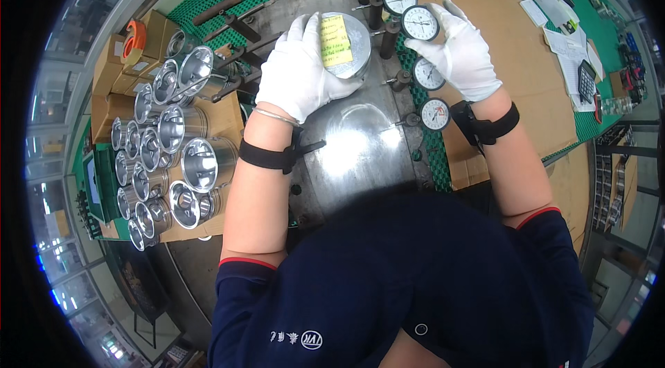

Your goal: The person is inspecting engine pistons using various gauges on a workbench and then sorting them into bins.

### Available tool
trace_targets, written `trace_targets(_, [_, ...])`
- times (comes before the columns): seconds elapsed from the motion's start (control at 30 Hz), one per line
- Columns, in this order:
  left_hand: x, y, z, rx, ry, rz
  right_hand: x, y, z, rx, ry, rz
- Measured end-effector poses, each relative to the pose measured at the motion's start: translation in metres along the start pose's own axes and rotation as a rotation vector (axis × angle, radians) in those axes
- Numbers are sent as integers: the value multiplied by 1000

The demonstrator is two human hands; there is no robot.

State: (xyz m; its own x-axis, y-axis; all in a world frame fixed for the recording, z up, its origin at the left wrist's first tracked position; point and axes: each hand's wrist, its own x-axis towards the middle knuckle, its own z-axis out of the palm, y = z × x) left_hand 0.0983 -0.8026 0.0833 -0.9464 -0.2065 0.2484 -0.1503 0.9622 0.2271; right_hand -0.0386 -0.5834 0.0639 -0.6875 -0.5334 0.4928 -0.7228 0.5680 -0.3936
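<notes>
My left hand (298, 70), in a white glove, curls round the side of a round silver metal cylinder (358, 42) on the steel plate (339, 139). A yellow handwritten note (337, 40) is stuck on the cylinder's top. My right hand (458, 55), also gloved in white, has its thumb and fingers round the rim of a dial gauge (419, 24). Close by, in a column along the plate's right side, are another dial gauge (400, 0), one partly behind my thumb (428, 74) and a lower one (435, 113). Dark posts (390, 37) stand between cylinder and gauges.
Several shiny piston-like metal cups (201, 164) crowd the cardboard at left, beside brown boxes (114, 67) and an orange tape dispenser (134, 41). Metal rods on stands (239, 27) reach in from the left. Papers (564, 46) and a calculator (587, 81) lie at right.
</notes>
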Motion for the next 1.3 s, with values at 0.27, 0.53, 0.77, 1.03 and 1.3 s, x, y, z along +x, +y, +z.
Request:
trace_targets(0.27, [0,-2,3,-17,11,23,-3,-2,-4,-7,20,-34])
trace_targets(0.53, [6,-33,-2,-993,18,-334,-44,-68,-35,701,-345,332])
trace_targets(0.77, [-2,4,4,62,27,25,-58,-90,13,1152,-735,581])
trace_targets(1.03, [-11,8,2,9,53,52,-57,-89,26,953,-697,482])
trace_targets(1.3, [-6,5,4,34,41,36,-53,-80,29,971,-770,457])
